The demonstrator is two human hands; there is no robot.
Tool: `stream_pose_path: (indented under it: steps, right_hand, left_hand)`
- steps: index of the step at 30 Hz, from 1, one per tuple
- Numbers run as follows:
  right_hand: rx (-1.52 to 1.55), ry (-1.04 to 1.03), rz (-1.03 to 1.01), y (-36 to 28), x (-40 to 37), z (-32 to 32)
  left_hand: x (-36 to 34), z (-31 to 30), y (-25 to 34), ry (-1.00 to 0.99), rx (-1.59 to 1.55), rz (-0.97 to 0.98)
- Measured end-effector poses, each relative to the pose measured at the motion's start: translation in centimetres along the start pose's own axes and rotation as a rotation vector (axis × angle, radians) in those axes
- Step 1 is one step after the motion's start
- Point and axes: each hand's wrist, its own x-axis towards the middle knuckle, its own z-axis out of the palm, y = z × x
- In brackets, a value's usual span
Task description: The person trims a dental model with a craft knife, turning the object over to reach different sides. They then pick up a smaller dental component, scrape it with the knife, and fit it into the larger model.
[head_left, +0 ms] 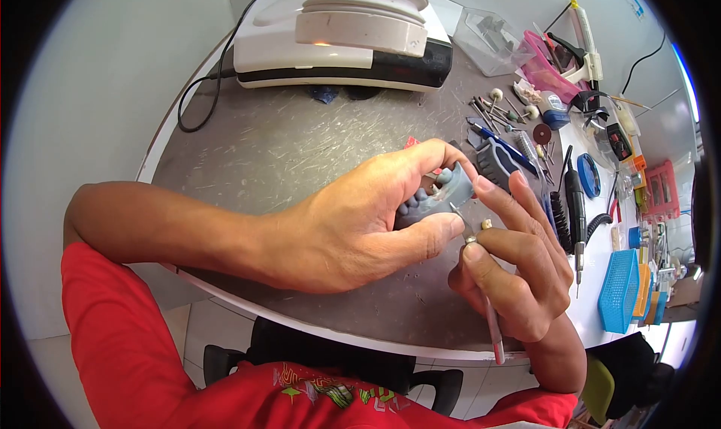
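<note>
Head: left grip (338, 222) holds dental model (460, 190), right grip (522, 271) slim tool (493, 325), shirt lettering (338, 390) unclear.

Our one head-worn view, facing forward and down, close above the desk (248, 147), near edge at six o'clock

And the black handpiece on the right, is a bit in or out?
In: a thin bit sticks out of the metal nose of the black handpiece.

No legible text or numbers
</note>
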Motion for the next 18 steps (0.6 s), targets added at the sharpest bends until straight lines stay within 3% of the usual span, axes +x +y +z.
stream_pose_path:
  steps: [8, 18]
  right_hand:
    - [0.008, -0.008, -0.001, -0.05, 0.07, -0.03]
    - [-0.005, -0.007, -0.002, -0.14, 0.15, 0.09]
  left_hand:
    - [0.17, 0.1, -0.51, 0.038, 0.039, 0.092]
    - [0.19, 0.14, -0.36, 0.04, 0.005, 0.066]
